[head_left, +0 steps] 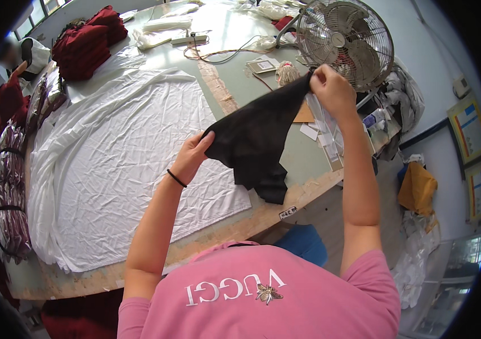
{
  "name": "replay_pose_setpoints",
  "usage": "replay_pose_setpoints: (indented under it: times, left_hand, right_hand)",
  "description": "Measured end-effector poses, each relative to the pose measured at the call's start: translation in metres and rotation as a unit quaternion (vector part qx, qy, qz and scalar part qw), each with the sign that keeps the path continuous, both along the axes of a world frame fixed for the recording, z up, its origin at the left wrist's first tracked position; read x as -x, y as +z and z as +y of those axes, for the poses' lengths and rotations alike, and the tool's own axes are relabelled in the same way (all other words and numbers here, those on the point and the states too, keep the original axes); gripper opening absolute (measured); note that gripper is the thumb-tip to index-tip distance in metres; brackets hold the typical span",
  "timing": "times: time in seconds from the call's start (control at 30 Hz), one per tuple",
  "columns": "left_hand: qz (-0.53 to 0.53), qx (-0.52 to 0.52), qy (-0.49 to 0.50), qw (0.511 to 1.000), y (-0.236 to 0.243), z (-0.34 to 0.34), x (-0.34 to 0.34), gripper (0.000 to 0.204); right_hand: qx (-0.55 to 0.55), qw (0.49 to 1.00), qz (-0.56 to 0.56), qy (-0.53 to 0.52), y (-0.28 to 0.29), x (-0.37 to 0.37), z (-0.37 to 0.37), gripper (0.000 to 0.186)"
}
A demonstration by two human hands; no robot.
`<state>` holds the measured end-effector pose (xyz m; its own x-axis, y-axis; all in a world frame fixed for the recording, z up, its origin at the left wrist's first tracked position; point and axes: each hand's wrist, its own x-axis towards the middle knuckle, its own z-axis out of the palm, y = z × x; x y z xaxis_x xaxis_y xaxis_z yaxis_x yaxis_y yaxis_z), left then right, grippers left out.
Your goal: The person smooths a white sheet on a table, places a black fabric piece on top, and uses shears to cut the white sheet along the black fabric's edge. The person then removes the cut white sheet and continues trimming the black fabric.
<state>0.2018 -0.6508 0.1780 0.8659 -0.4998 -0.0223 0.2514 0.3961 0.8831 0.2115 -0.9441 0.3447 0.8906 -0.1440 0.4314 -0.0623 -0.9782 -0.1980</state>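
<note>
A piece of black cloth (257, 127) is stretched between my two hands above the table's near right part. My left hand (191, 155) pinches its left end, thumb on top. Higher and farther right, my right hand (333, 90) has its fingers closed on the other corner, close to the fan. The cloth's lower part hangs loose in folds toward the table's front edge. To the left of it a wrinkled white cloth (133, 164) lies spread over the table, near my left hand but apart from it.
A metal fan (345, 42) stands at the far right. Dark red folded garments (88, 42) are piled at the back left, and bagged bundles (11, 186) line the left edge. A power strip (189, 39) with cables lies at the back. A blue stool (302, 244) is below the table's edge.
</note>
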Motion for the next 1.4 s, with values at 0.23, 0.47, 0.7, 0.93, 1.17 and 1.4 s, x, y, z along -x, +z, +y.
replay_pose_setpoints:
  times: [0.23, 0.47, 0.7, 0.93, 1.17, 1.4]
  left_hand:
    - [-0.008, -0.075, -0.098, 0.992, 0.011, -0.014, 0.000, 0.041]
    - [-0.050, -0.081, -0.184, 0.978, 0.040, -0.024, 0.028, 0.037]
    - [-0.061, -0.208, -0.323, 0.921, -0.027, -0.016, 0.083, 0.037]
    - [-0.006, -0.298, -0.132, 0.945, -0.005, 0.112, 0.105, 0.038]
    - [-0.169, -0.581, 0.171, 0.778, -0.035, 0.315, 0.086, 0.036]
    - [-0.206, -0.610, 0.420, 0.639, 0.022, 0.558, 0.052, 0.038]
  right_hand:
    - [-0.139, 0.837, 0.200, 0.491, -0.064, 0.034, 0.083, 0.079]
    - [-0.174, 0.906, 0.198, 0.332, -0.033, 0.035, 0.064, 0.023]
    - [-0.097, 0.940, -0.065, 0.320, 0.072, 0.022, 0.099, 0.018]
    - [-0.165, 0.939, -0.107, 0.283, 0.112, -0.088, 0.042, 0.030]
    - [-0.212, 0.907, -0.144, 0.335, 0.038, -0.154, 0.110, 0.022]
    - [-0.406, 0.809, -0.136, 0.402, 0.003, -0.203, 0.152, 0.023]
